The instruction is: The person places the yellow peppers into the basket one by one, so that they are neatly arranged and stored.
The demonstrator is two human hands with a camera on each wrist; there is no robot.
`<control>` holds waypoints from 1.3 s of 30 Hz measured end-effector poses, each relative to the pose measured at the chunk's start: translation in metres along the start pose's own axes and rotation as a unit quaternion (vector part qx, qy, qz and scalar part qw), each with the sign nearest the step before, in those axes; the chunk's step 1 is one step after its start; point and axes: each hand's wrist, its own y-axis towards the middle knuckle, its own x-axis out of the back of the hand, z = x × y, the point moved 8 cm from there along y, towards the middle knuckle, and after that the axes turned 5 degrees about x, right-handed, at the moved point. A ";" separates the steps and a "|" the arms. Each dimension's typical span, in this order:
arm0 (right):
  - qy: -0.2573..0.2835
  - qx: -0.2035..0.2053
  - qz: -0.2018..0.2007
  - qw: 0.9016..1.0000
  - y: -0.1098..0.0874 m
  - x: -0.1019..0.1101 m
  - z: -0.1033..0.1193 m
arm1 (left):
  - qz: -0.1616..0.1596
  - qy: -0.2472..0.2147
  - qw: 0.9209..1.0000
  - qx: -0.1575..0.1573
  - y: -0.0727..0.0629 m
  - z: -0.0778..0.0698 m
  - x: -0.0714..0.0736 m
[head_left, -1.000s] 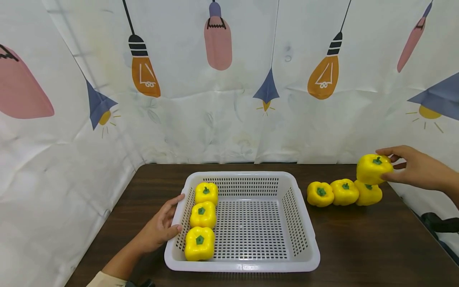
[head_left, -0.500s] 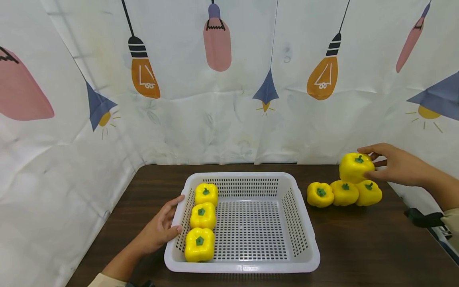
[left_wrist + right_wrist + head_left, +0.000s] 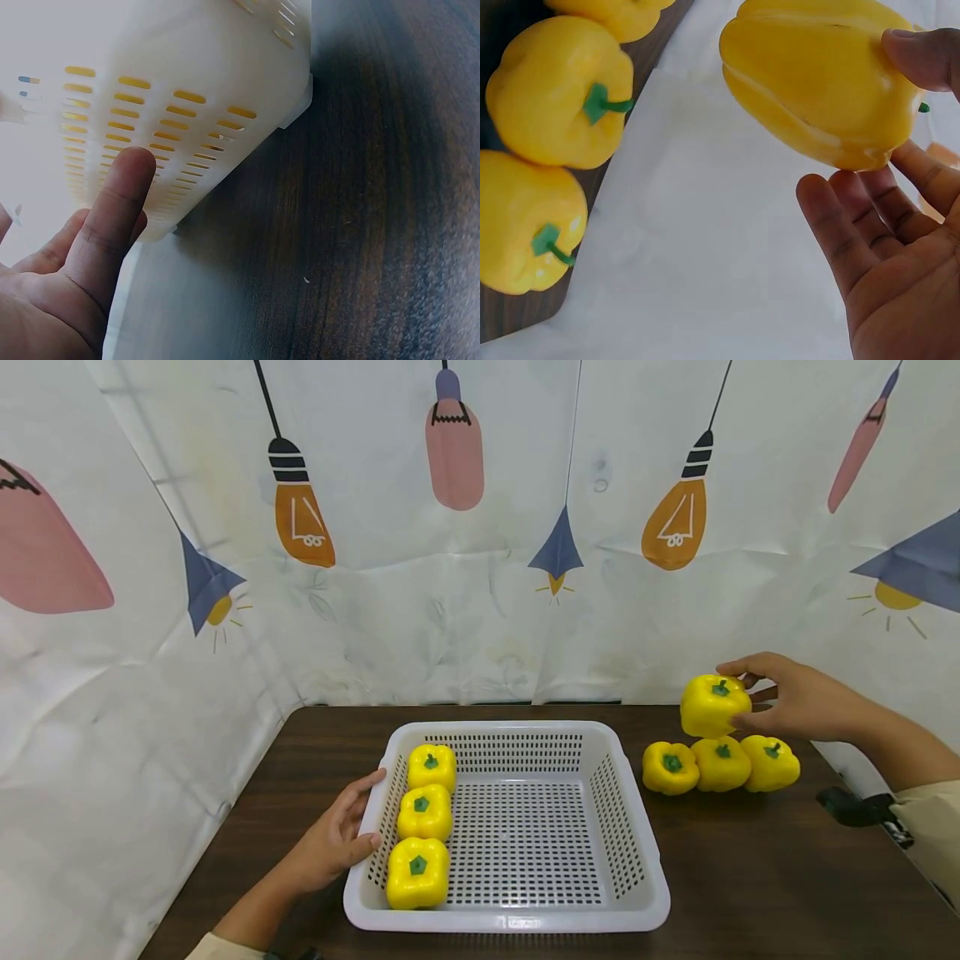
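Note:
My right hand (image 3: 806, 702) pinches a yellow bell pepper (image 3: 712, 706) between thumb and fingers, with its green stem facing up in the head view. Below it on the table lie three more peppers in a row: a left one (image 3: 670, 768), a middle one (image 3: 721, 764) and a right one (image 3: 771, 763). A white perforated basket (image 3: 506, 920) has three yellow peppers (image 3: 417, 872) lined up along its left wall. My left hand (image 3: 333, 839) touches the basket's left rim, its fingers fairly straight. Up close, one finger (image 3: 112, 217) lies by the slotted outer wall.
The dark wooden table (image 3: 750, 877) carries everything. A white cloth (image 3: 480, 627) printed with lamps and bulbs hangs behind and to the left. Right of the row of peppers, the table's edge (image 3: 570, 277) lies close by.
My right hand has carried its pepper leftward, from above the right pepper of the row to above the left and middle ones. The left hand and basket have stayed put.

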 end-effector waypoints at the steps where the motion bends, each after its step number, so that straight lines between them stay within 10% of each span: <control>1: 0.000 0.002 0.001 1.000 0.001 -0.001 0.003 | 0.001 -0.001 1.000 -0.001 0.000 0.000 0.000; 39: 0.054 0.086 0.031 0.994 0.049 -0.035 0.081 | 0.000 -0.002 1.000 0.001 0.000 0.000 0.000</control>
